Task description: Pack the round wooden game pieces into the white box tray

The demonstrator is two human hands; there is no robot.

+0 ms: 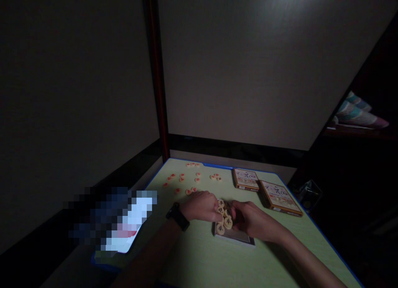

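Several round Chinese chess pieces (228, 222) with black characters are gathered in and above a shallow tray-like box (234, 237) on the table. My left hand (200, 206), with a black watch on the wrist, is curled against the left side of these pieces, its fingertips partly hidden. My right hand (255, 219) closes in from the right, thumb and fingers bent around the pieces at the tray's right side. What lies under its fingers is hidden. Beyond my left hand, several red-lettered Chinese chess pieces (182, 180) lie spread in small groups.
Two printed flat boxes (280, 195) lie at the table's right side, corners close together. At the left edge is a lit, pixelated screen (130, 221). The pale green table (199, 263) has a blue rim and stands against a wall. A clear container (309, 194) is beyond the right edge.
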